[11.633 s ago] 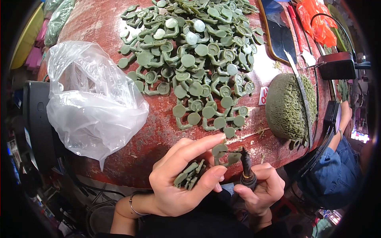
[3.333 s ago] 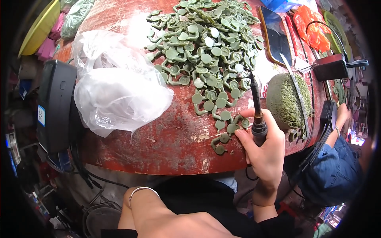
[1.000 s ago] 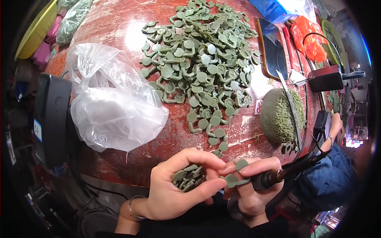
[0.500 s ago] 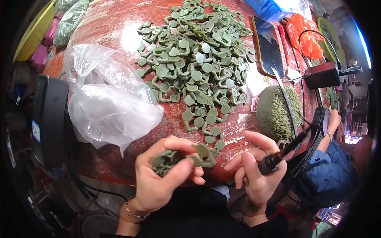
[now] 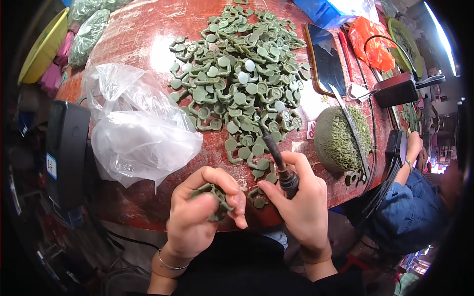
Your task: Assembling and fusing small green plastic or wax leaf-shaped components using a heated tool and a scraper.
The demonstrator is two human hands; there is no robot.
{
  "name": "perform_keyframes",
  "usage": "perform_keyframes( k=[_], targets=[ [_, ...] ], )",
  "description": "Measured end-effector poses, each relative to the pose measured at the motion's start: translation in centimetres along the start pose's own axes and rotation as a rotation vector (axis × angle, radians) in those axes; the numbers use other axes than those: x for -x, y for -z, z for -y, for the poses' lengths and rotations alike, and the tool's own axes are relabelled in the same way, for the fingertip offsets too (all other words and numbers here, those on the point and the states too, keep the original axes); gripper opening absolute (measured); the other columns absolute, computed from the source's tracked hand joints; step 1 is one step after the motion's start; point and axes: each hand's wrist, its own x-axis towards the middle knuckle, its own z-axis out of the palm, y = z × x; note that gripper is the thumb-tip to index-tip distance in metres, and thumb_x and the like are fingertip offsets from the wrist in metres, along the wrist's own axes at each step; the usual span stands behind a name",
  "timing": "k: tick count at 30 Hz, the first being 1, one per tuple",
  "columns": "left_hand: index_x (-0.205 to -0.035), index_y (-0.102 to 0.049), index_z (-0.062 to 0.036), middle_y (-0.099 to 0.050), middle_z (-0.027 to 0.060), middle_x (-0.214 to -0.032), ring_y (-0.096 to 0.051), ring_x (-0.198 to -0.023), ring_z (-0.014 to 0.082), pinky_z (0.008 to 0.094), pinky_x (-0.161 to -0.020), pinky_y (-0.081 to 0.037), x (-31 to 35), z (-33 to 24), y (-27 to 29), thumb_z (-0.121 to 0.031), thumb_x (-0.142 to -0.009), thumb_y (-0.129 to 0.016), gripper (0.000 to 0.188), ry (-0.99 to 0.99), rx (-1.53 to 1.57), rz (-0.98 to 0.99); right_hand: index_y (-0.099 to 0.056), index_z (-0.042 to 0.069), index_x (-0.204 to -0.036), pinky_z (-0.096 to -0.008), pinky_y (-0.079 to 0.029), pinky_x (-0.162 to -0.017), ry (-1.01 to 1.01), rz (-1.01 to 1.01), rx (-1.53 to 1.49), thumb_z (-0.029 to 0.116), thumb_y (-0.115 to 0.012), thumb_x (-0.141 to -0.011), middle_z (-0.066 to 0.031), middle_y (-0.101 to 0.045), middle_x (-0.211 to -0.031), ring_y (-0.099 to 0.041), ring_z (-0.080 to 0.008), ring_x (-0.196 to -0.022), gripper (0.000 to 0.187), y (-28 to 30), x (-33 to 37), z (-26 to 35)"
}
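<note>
My left hand [image 5: 195, 217] curls around several green, ring-like pieces with round discs [image 5: 212, 197]; its thumb is blurred. In my right hand [image 5: 303, 207] is a black-handled tool [image 5: 289, 182], like a soldering iron, gripped between thumb and fingers. Its long dark shaft points away from me, the tip against or over the near side of the pile of similar green pieces [image 5: 242, 79]. Beside the right thumb a green piece [image 5: 258, 199] lies near the table edge; whether the thumb touches it, I cannot tell.
A clear plastic bag [image 5: 143, 143] lies left of the pile, beside a black box [image 5: 66, 153]. On the right are a rough green cylinder [image 5: 340, 138] with a metal blade across it, a phone [image 5: 326, 59], cables and an orange bag [image 5: 373, 44]. Another person's arm [image 5: 407, 165] is at far right.
My right hand has moved left and turned, so the tool now points at the pile. The piece at my left fingertips is no longer there; those fingers have curled inward.
</note>
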Motion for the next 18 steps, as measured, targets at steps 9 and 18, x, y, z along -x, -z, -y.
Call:
perform_keyframes(
  k=[9,18],
  targets=[
    [-0.096,-0.060,0.0005,-0.051,0.0029,-0.071,-0.052,-0.060,0.0080,0.0214,-0.053,-0.040,-1.9,1.3,-1.1,0.005,-0.072,-0.066,0.025,-0.467,-1.513,-0.140,-0.049,0.001,-0.099,-0.0380,-0.044,-0.054,0.078,0.060,-0.012,0.009,-0.068,-0.076,-0.0165,-0.060,-0.068,-0.059,-0.0329,-0.060,0.030,0.1,-0.4,-1.0],
    [-0.107,-0.057,-0.0017,-0.054,0.0109,-0.079,-0.057,-0.068,0.0250,0.0341,-0.059,-0.045,-2.9,2.1,-2.1,-0.002,-0.071,-0.069,0.038,-0.437,-1.877,-0.128,-0.048,0.000,-0.099,-0.0401,-0.043,-0.055,-0.029,0.120,-0.007,0.010,-0.067,-0.077,-0.0190,-0.059,-0.068,-0.059,-0.0343,-0.061,0.030,1.1,-0.6,-1.3]
  ],
)
